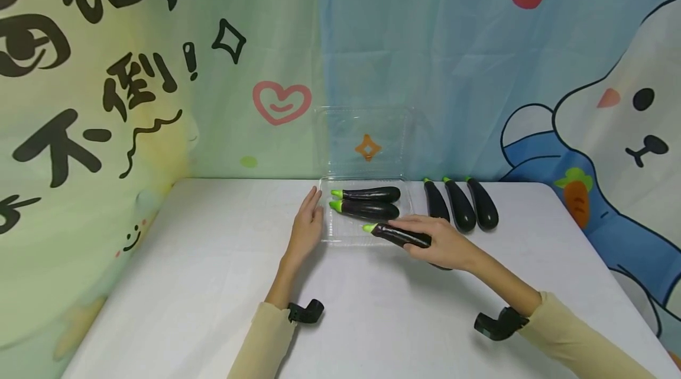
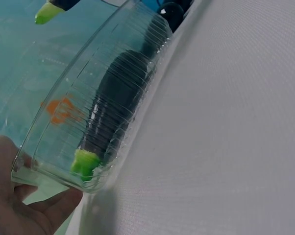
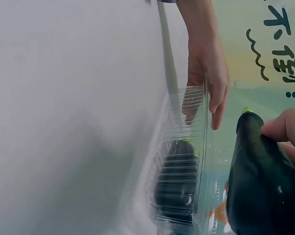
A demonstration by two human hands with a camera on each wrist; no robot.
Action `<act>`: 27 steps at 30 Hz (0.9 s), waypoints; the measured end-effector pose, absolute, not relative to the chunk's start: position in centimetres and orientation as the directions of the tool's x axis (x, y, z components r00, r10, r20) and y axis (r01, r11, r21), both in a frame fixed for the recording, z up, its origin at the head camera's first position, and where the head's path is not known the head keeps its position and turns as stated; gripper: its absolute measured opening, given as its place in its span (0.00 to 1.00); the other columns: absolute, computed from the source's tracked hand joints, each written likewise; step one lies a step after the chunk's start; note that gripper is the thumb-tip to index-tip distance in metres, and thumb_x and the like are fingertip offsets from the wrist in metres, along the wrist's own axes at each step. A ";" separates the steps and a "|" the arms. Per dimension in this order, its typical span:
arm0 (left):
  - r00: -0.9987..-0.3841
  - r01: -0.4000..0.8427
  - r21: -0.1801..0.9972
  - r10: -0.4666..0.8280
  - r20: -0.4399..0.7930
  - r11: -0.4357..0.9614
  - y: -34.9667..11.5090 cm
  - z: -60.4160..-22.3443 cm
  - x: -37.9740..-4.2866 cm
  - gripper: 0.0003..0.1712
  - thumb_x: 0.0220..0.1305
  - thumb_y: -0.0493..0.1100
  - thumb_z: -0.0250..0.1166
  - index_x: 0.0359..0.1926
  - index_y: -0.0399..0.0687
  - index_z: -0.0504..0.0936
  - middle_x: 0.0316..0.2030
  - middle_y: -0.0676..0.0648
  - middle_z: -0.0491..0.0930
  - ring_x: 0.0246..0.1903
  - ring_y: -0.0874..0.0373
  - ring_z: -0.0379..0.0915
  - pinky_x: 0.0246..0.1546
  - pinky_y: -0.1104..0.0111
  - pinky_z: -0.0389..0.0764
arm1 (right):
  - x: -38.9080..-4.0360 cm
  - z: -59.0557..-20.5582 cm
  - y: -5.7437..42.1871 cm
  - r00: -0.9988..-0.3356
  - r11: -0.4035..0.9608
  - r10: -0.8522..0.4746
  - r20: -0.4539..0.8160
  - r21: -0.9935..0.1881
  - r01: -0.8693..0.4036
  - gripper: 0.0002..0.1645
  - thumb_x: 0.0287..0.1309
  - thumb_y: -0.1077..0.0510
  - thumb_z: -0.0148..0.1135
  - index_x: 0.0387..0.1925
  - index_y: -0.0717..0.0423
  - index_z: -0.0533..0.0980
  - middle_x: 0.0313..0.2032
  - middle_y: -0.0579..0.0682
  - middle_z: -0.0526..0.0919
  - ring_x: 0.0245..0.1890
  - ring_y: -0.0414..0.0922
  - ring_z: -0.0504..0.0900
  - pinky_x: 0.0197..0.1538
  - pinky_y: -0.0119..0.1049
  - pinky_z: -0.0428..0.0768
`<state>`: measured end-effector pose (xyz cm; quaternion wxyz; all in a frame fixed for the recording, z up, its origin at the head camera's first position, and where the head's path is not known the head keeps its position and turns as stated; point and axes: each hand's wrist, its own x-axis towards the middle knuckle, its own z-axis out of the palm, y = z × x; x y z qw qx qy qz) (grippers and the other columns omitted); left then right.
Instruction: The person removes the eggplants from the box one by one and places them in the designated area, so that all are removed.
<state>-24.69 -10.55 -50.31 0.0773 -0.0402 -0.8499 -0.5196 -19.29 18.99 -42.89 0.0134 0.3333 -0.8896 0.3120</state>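
Observation:
A clear plastic clamshell container stands on the table, its lid raised at the back. Inside lie an eggplant and, nearer, a second eggplant, green stems to the left. My left hand holds the container's left end at the rim, fingers seen partly through the plastic in the right wrist view. A third eggplant is in my right hand, above the container's front right part, stem pointing left. The right wrist view shows this held eggplant from its rounded end.
Right of the container lie three more eggplants: one partly behind my right hand, a middle one and an outer one. A white cloth covers the table. Behind it hangs a printed curtain.

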 end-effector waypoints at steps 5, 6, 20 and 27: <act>-0.985 0.151 0.878 -0.010 0.174 0.454 -10.5 -50.3 -24.8 0.27 0.73 0.39 0.46 0.71 0.42 0.64 0.75 0.48 0.56 0.75 0.50 0.50 0.75 0.54 0.55 | -18.7 -43.2 19.6 -0.809 0.601 -0.531 0.252 -0.561 -0.570 0.28 0.57 0.56 0.66 0.60 0.47 0.76 0.58 0.56 0.80 0.56 0.55 0.80 0.48 0.41 0.83; -0.985 0.151 0.878 -0.009 0.174 0.454 -10.5 -50.3 -24.8 0.27 0.73 0.39 0.45 0.71 0.41 0.64 0.75 0.48 0.56 0.75 0.50 0.50 0.75 0.54 0.55 | -18.5 -43.2 19.7 -0.816 0.605 -0.516 0.262 -0.563 -0.563 0.28 0.57 0.56 0.67 0.60 0.47 0.76 0.58 0.56 0.80 0.56 0.55 0.80 0.48 0.42 0.83; -0.983 0.154 0.874 -0.018 0.183 0.461 -10.6 -50.5 -24.8 0.27 0.72 0.38 0.46 0.70 0.40 0.64 0.74 0.46 0.58 0.74 0.49 0.51 0.75 0.54 0.55 | -16.6 -44.1 20.7 -0.896 0.648 -0.327 0.300 -0.619 -0.444 0.26 0.62 0.56 0.63 0.62 0.48 0.75 0.58 0.56 0.80 0.48 0.44 0.80 0.40 0.30 0.79; -0.983 0.153 0.874 -0.018 0.182 0.462 -10.5 -50.3 -24.8 0.27 0.73 0.38 0.46 0.70 0.41 0.64 0.74 0.47 0.57 0.74 0.50 0.51 0.75 0.54 0.55 | -15.7 -44.1 21.0 -0.937 0.663 -0.188 0.295 -0.665 -0.343 0.31 0.62 0.57 0.62 0.67 0.46 0.69 0.61 0.59 0.76 0.47 0.51 0.78 0.37 0.30 0.78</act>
